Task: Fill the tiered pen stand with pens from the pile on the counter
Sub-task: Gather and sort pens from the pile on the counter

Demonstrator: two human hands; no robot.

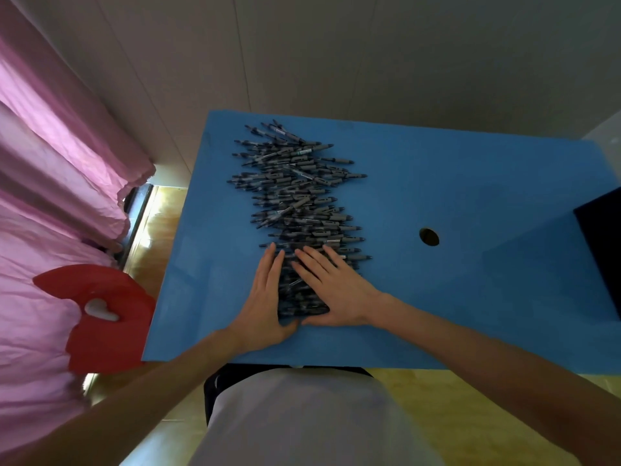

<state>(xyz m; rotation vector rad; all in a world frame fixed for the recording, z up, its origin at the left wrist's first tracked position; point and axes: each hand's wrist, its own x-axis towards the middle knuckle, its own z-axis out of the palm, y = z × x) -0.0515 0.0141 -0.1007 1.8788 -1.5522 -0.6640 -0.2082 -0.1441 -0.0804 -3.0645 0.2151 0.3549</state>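
Pen pile [299,196] runs as a long band from upper centre of the frame down to lower centre on the blue counter [437,183]; the pens themselves mostly lie crosswise, long axes roughly left-right in the frame, so the band runs away from the person while each pen sits across it; left hand [265,297] lies flat against the left flank of the near end, fingers straight and together, pointing up-frame, gripping nothing; right hand [331,287] rests on the right flank and partly on top of the same near end, fingers spread and straight, thumb along the bottom edge, also grasping nothing — the two hands bracket the near end, thumbs almost meeting at the bottom. Both hands are about equally near the pens, the right overlapping more of them. Judgement: picking up means curling fingers across the pen axes, gathering a bundle sideways between the palms. Tiered pen stand is not clearly identifiable; a dark object [601,250] is cut off at the right edge of the frame and could be it, cannot tell — if so the right hand is nearer. Round hole [429,236] in the counter right of the pile; pink curtain [60,169] and red shape [100,317] at left.
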